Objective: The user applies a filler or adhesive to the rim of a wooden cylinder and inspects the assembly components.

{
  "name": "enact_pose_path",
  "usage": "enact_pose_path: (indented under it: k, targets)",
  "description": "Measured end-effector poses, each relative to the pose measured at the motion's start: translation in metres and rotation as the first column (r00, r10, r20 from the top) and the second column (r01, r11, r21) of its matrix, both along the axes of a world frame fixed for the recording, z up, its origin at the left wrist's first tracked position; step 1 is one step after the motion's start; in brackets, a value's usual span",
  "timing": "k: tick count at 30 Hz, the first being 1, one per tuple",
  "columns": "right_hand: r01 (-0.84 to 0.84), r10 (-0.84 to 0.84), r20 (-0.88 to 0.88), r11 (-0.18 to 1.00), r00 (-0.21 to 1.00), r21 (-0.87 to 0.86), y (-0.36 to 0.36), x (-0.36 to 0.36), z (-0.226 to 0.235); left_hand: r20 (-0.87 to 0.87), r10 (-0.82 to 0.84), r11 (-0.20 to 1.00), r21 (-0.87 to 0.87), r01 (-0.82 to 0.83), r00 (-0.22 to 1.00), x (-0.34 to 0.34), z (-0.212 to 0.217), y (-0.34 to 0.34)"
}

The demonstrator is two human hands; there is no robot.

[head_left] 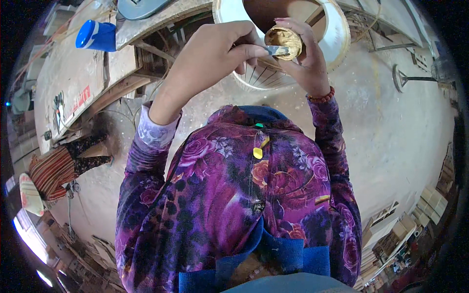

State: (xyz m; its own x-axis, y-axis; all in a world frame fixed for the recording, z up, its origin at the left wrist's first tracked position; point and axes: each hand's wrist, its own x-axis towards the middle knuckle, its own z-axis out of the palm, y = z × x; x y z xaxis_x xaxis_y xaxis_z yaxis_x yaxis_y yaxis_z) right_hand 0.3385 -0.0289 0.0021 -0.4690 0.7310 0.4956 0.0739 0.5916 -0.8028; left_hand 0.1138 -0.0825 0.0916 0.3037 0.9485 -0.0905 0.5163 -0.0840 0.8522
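A workshop is indicated by a pale floor flecked with spatter, by boxy panels stacked along the right side, and by a scuffed worktop at left, where slim hand tools and a blue tub are set out. More boards are piled at lower left. A flat blade is held to a small bowl smeared with tan paste.
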Motion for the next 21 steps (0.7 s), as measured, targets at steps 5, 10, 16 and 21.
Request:
enact_pose_path:
  k: [5,10,16,21]
  targets:
    - [0.013,-0.014,-0.021,0.998,1.0,-0.065,-0.003,0.002,-0.005,0.056,0.059,0.998,-0.039,-0.057,0.997,-0.004,-0.017,-0.002]
    - [0.007,-0.023,-0.094,0.986,0.995,-0.165,-0.001,0.0,-0.009,0.124,0.139,0.99,0.009,-0.141,0.983,-0.007,-0.02,-0.004]
    - [0.094,-0.105,0.134,0.992,0.985,0.084,0.002,-0.003,-0.007,-0.339,0.074,0.943,0.329,0.044,0.938,0.006,-0.017,-0.003]
    - [0.058,-0.059,0.043,0.998,0.997,0.035,0.001,0.0,-0.007,0.232,0.014,0.992,-0.128,0.016,0.973,-0.011,-0.017,-0.002]
